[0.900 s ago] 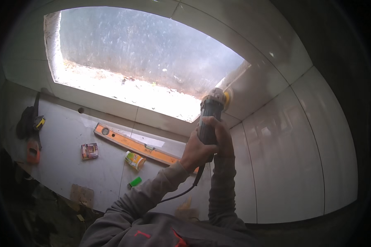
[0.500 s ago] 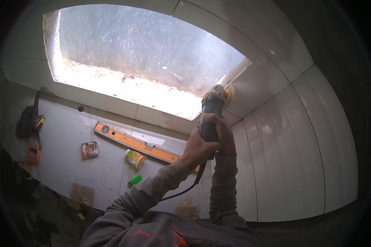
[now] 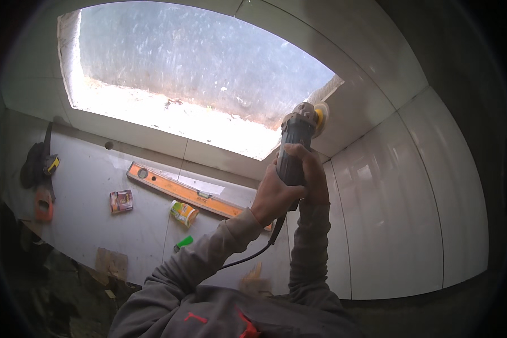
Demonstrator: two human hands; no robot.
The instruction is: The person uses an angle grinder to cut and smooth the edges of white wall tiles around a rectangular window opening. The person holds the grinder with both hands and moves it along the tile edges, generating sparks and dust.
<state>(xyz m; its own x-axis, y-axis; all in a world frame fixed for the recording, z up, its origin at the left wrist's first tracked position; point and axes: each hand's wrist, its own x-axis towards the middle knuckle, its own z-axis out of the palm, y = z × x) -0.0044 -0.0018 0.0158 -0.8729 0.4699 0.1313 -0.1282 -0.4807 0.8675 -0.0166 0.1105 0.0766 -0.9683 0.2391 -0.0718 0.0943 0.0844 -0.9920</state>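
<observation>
An angle grinder (image 3: 294,135) with a dark grey body and metal head points up and away from me. My left hand (image 3: 276,194) wraps the lower part of its body from the left. Higher up, my right hand (image 3: 311,169) is closed round the body from the right side. The yellow-centred disc (image 3: 320,119) on the grinder's head is beside the tiled wall, at the lower right corner of the window opening (image 3: 197,67); whether it touches the tile I cannot tell. A black power cord (image 3: 253,256) runs from the grinder's rear past my left forearm.
On the white tiled surface lie an orange spirit level (image 3: 180,191), a small printed box (image 3: 121,201), a printed cup (image 3: 183,213) and a green object (image 3: 184,243). A yellow-black tape measure (image 3: 52,165) and an orange-handled saw (image 3: 44,206) are at the left. Wall tiles (image 3: 388,214) rise at the right.
Both hands have moved the grinder slightly up and to the right. More of its disc shows now. The view has shifted a little.
</observation>
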